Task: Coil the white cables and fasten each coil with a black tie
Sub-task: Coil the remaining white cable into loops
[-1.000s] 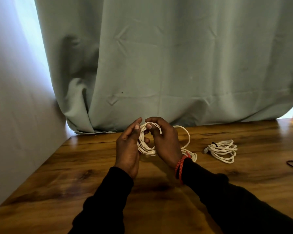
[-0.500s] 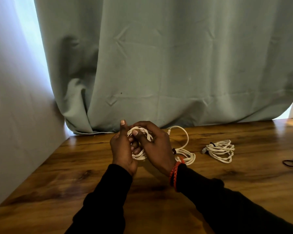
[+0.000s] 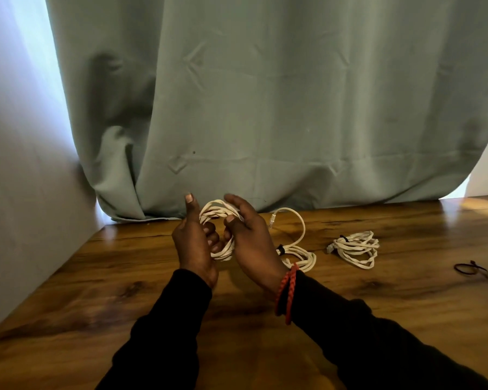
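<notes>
My left hand (image 3: 195, 246) grips the white cable coil (image 3: 219, 218) from the left, fingers curled through its loops and thumb standing straight up beside it. My right hand (image 3: 250, 237) holds the coil's right side, thumb hooked over the strands and the other fingers arched loosely across the top. The coil stands upright between my palms, lifted above the wooden table (image 3: 350, 291).

Just right of my right hand, partly behind my wrist, a second white cable (image 3: 300, 253) lies on the table with a black tie (image 3: 280, 249) round its bundled part, one loose loop arching toward the far edge and ending in a connector (image 3: 272, 220). Further right sits a tied cable coil (image 3: 355, 249) with a black tie at its left end. Near the right edge lies a spare black tie (image 3: 469, 269), well apart from the coils.

A red braided bracelet (image 3: 286, 294) circles my right wrist. A grey-green curtain (image 3: 265, 108) hangs behind the table, a pale wall (image 3: 20, 192) on the left.
</notes>
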